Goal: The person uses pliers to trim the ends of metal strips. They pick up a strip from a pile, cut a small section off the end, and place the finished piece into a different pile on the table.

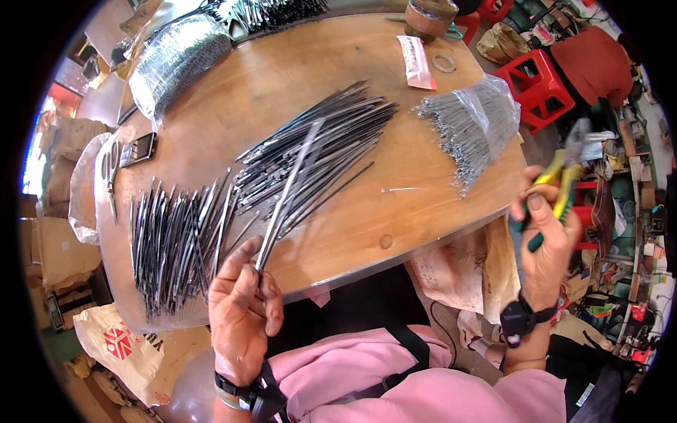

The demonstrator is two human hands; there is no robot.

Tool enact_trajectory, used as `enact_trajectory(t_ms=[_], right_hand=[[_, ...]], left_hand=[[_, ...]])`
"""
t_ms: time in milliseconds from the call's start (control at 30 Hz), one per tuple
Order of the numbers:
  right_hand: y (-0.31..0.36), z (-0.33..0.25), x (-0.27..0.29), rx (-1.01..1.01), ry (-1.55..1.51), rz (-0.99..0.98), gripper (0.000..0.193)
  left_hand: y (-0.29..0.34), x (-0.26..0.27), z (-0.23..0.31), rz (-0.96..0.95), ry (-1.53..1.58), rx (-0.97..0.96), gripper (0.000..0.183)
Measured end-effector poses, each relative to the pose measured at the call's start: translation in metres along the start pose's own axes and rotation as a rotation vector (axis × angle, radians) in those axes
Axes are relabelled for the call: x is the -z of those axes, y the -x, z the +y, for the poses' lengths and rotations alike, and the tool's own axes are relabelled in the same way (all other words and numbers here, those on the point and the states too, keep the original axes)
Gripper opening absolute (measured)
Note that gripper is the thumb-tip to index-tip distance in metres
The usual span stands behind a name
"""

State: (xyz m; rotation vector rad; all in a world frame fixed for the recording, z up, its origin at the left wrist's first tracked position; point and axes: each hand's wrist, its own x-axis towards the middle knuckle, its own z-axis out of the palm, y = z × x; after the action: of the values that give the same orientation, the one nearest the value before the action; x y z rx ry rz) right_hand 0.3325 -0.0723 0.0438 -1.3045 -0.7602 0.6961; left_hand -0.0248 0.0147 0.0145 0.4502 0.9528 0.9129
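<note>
My left hand (243, 303) is closed on a thin, shiny strip (288, 190), pinched near its lower end. The strip slants up and away over the table, its upper part smeared by motion. At the right, beyond the table edge, my right hand (550, 240) grips pliers (566, 176) with yellow and green handles, jaws pointing up. Behind the held strip lies a loose pile of dark strips (317, 151). A second pile of dark strips (173, 247) lies left of my left hand. One short thin wire (400, 189) rests on the wood between my hands.
On the wooden table (367, 218), a clear bag of thin grey wires (472, 127) lies at the right, beside a pink-and-white packet (416, 62) and a ring (444, 63). Scissors (110, 173), a phone-like device (138, 149) and a filled plastic bag (180, 63) are left. A red stool (537, 84) stands beyond.
</note>
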Motion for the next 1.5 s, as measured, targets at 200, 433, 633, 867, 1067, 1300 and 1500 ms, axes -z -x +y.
enact_trajectory(t_ms=[200,433,633,867,1067,1300,1500], right_hand=[[0.034,0.056,-0.013,-0.561,-1.064,-0.046,0.034],[0.037,0.043,-0.058,-0.436,-0.513,-0.259,0.016],[0.020,0.030,-0.052,0.031,0.251,-0.482,0.016],[0.002,0.014,-0.098,0.556,0.837,-0.834,0.019],[0.009,0.031,-0.108,0.619,0.819,-0.904,0.013],[0.017,0.026,-0.108,0.627,0.870,-0.875,0.023],[0.021,0.025,-0.107,0.574,0.828,-0.918,0.020]], left_hand=[[0.019,-0.010,-0.006,-0.200,0.245,0.175,0.067],[0.011,0.003,-0.031,-0.184,-0.202,0.184,0.020],[0.018,0.000,-0.032,-0.217,-0.365,0.194,0.015],[0.009,-0.002,-0.027,-0.349,-0.524,0.343,0.009],[0.011,-0.004,-0.019,-0.353,-0.564,0.387,0.015],[-0.011,0.005,-0.018,-0.451,-0.333,0.088,0.015],[-0.014,-0.012,-0.027,-0.389,-0.197,0.515,0.019]])
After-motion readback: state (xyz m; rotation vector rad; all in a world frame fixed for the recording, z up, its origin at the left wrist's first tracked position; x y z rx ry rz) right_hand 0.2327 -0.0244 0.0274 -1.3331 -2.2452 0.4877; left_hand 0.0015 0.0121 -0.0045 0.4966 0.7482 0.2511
